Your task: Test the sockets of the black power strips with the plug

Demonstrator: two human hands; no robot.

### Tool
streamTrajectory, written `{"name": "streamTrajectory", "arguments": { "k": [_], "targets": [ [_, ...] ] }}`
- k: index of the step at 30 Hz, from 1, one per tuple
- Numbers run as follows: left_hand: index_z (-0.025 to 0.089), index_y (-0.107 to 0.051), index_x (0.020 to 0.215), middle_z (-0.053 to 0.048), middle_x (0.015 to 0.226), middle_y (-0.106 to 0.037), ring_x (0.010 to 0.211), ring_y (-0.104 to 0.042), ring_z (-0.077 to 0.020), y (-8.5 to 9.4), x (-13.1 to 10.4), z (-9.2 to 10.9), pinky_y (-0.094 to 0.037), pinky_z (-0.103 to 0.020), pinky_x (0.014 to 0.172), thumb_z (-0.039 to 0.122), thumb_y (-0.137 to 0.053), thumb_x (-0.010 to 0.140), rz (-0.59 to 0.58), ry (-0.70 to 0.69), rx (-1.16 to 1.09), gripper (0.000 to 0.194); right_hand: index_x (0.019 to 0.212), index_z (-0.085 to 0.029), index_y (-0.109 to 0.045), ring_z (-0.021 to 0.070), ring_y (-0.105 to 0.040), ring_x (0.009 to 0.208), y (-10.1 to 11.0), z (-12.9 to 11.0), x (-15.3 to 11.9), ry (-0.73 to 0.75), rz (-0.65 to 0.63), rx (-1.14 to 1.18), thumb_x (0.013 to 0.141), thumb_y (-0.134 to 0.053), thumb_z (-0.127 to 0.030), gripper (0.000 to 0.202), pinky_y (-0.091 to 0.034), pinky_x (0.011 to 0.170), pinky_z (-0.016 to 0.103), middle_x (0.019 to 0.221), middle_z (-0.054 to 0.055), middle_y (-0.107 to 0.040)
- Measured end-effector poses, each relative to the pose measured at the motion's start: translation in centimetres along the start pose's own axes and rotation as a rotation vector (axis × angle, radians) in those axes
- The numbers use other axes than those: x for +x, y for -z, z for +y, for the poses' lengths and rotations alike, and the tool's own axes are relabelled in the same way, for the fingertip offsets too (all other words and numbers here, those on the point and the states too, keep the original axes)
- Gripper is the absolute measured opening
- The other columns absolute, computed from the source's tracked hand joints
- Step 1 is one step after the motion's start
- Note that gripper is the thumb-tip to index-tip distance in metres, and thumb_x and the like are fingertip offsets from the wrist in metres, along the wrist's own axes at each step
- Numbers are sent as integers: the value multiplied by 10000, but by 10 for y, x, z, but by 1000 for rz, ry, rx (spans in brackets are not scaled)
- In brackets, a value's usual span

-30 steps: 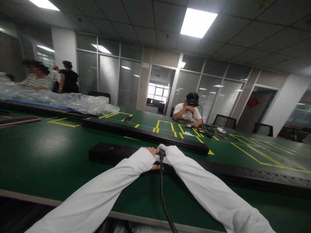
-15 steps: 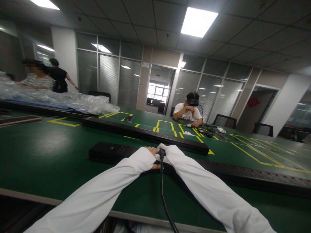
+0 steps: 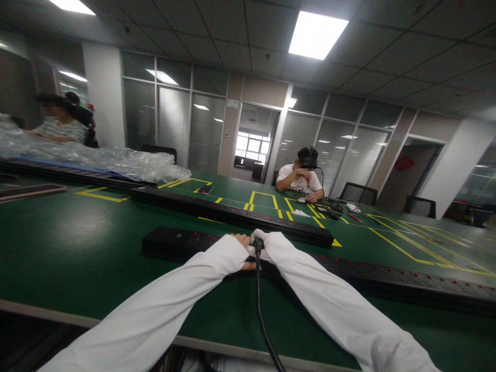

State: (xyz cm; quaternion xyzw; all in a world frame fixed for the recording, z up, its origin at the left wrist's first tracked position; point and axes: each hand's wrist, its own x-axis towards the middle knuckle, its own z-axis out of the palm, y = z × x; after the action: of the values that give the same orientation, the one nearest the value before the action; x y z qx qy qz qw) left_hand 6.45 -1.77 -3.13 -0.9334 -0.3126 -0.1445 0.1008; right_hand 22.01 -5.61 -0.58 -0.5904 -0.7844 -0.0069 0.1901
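A long black power strip (image 3: 165, 242) with a row of red dots along its sockets lies across the table in front of me. My left hand (image 3: 243, 239) is wrapped over it, fingers on top and thumb at the near side. Right beside it, my gloved right hand (image 3: 256, 234) is closed around a black power plug (image 3: 258, 246), held at the strip's upper face. From the plug a black cable (image 3: 259, 305) hangs down over the near table edge. The plug's front end and the socket under it are hidden by my hands.
A second black power strip (image 3: 232, 211) lies just beyond. Clear plastic wrap (image 3: 147, 164) is heaped at the far left. Across the green table (image 3: 89, 258), marked with yellow tape, a seated person (image 3: 298, 178) bends over cables. Another person (image 3: 64, 129) sits at the left.
My hands, the plug and the strip look unmoved. In the left background, the standing person in black has shifted left, behind the seated person.
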Motion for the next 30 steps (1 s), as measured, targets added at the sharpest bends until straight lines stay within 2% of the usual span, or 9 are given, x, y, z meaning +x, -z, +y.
{"name": "streamTrajectory", "arguments": {
  "k": [19,30],
  "targets": [
    [145,-490,909,-97,857,-574,808,-545,-258,2,-1,2,-391,-351,708,660,-448,648,25,1,-15,579,824,-230,-525,60,-424,496,-2,5,2,32,-25,12,668,-556,-445,267,-319,512,172,606,-60,-538],
    [175,-508,914,-89,876,-588,822,-554,-265,0,-1,0,-403,-359,713,684,-430,638,15,4,-35,584,832,-227,-530,62,-435,499,-2,4,1,25,-21,3,670,-561,-428,260,-325,509,173,609,-57,-537]
  ]
}}
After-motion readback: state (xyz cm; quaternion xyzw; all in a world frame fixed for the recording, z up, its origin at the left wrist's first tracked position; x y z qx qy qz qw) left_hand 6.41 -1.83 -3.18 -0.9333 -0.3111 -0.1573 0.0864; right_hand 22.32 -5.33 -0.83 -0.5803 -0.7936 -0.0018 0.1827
